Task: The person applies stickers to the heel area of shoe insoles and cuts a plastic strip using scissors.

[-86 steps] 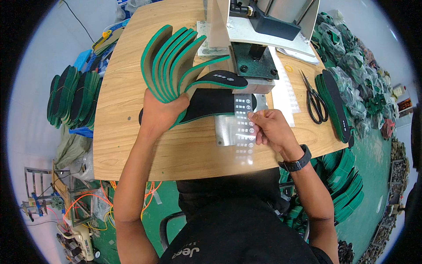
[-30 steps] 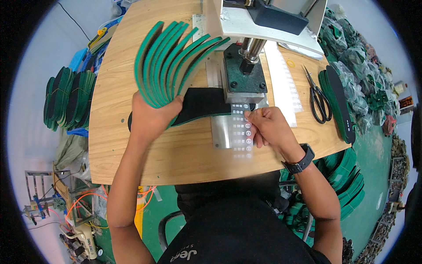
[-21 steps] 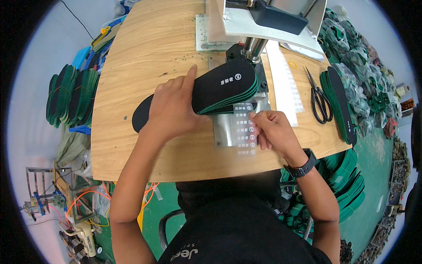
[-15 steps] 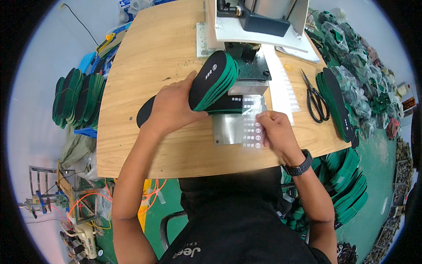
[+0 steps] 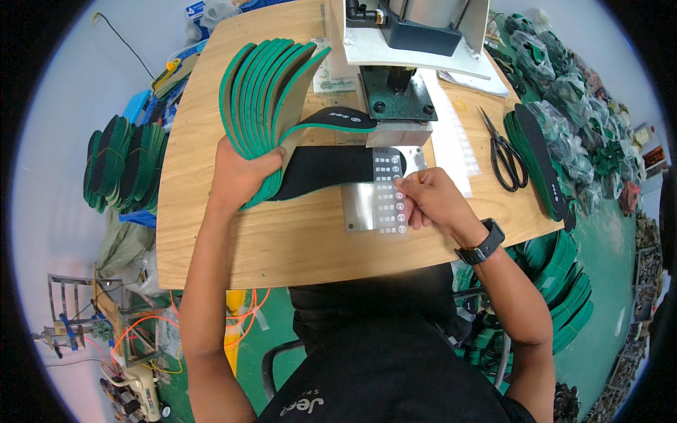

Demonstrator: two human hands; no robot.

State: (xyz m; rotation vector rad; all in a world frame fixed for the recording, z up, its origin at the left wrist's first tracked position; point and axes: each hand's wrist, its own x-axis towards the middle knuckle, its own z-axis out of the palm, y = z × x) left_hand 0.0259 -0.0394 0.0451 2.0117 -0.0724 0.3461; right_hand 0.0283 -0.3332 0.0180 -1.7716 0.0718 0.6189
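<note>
My left hand (image 5: 241,173) is closed round the heel ends of a fanned stack of green-edged insoles (image 5: 261,99). One black insole (image 5: 338,118) with a white mark splays from that stack toward the press head. Below it a single black insole (image 5: 324,166) lies with its toe end on the metal plate (image 5: 360,204); its near end runs beside my left hand. A clear transfer film (image 5: 386,203) with rows of white marks lies across the toe end. My right hand (image 5: 434,201) pinches the film's right edge.
The press head (image 5: 398,134), a metal block under a dark plate, hangs just beyond the film. Black scissors (image 5: 506,158) and another insole stack (image 5: 536,162) lie at the right. White printed sheets (image 5: 451,141) rest behind my right hand. Bundled insoles (image 5: 123,162) stand beyond the table's left edge.
My left hand has swung the stack left and tipped it upright, fanning it and uncovering the insole below. My right hand has brought the film left, over that insole's toe end.
</note>
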